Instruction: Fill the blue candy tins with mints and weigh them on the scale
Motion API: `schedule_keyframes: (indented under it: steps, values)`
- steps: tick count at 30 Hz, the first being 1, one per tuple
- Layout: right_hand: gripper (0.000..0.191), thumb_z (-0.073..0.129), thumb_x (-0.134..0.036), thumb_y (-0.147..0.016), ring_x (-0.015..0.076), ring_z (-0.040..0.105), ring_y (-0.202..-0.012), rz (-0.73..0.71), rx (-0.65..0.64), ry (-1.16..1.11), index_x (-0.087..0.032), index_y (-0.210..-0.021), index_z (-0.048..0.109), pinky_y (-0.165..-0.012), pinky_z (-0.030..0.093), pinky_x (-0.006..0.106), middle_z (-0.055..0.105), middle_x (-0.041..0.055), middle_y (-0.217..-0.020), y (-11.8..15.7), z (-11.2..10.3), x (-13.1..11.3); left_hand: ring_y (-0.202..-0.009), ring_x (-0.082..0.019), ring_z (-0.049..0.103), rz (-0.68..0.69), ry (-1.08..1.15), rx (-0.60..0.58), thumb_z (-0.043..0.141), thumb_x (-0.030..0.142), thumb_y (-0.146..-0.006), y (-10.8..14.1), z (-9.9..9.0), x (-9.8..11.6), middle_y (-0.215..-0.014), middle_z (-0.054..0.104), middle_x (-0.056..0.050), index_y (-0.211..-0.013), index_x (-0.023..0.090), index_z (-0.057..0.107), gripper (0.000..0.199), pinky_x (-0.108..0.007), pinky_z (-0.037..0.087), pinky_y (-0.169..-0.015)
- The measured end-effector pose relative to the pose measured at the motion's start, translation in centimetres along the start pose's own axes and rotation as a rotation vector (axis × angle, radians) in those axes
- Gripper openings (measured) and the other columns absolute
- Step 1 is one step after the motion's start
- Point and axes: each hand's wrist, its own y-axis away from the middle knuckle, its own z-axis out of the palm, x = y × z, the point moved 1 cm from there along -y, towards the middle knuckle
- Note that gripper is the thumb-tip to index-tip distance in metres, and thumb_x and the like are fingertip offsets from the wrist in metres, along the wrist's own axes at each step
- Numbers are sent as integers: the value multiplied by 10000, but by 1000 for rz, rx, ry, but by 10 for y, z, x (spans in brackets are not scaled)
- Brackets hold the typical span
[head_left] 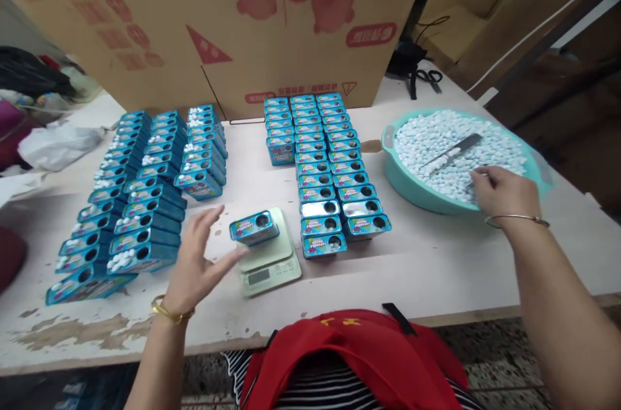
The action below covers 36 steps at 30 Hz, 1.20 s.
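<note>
My left hand point(201, 261) is open, thumb and fingers spread, just left of a small blue tin point(252, 227) and not gripping it. That tin stands on a pale green digital scale point(266, 261), with a dark round opening in its top. Over the near right part of a turquoise basin point(412, 187) is my right hand point(504, 190), its fingers curled together at the small white candies point(436, 132). Whatever the fingertips hold is hidden. A flat metal blade point(456, 151) lies on the candies, with a few candies on it.
Blue tins point(315, 164) stand in rows between scale and basin. More tins point(145, 229), several with candies on top, stand at left. A large cardboard box point(194, 22) backs the table. Black scissors point(429, 78) lie behind the basin; a white plastic bag point(58, 145) lies far left.
</note>
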Motion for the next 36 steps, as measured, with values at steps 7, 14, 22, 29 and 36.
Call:
schedule_keyframes:
  steps: [7,14,22,29,36]
  values:
    - [212,565,-361,-799,224,587,-734,2,-131,-115,-197,-876,676,-656,395,302,672,103,-799,-8,10,-9,-915,-215,575,240,-247,-245,486,470,-859,-75,15,12,-996,614,-82,-1151,209,546,396,-339,441,-802]
    - [226,526,-418,-785,267,603,-802,-43,-59,-175,-225,-830,634,-726,456,371,642,114,-850,-7,19,-6,-884,-219,575,265,-344,-173,549,330,-808,-171,69,-10,-950,623,-78,-1075,191,572,302,-334,432,-774]
    - [547,609,-572,-734,339,508,-1105,-86,-151,97,-192,-1126,622,-919,380,433,592,215,-1109,-13,27,2,-1144,-281,470,186,-428,13,514,412,-842,-174,71,-23,-1242,520,-141,-1261,181,470,480,-421,334,-943]
    - [785,556,-754,-657,371,499,-1076,-40,-270,110,-196,-1209,555,-814,397,422,562,220,-1126,-15,18,-8,-1124,-360,443,-151,-777,160,597,413,-733,-112,-4,-84,-1212,512,-156,-1007,188,604,354,-495,353,-878]
    - [466,643,-557,-715,234,559,-833,-41,-340,-70,-212,-1017,563,-658,390,314,565,136,-1039,-17,9,-19,-1218,-335,403,83,-893,-35,509,282,-816,-102,-12,-86,-1282,515,-128,-836,201,640,155,-526,302,-964]
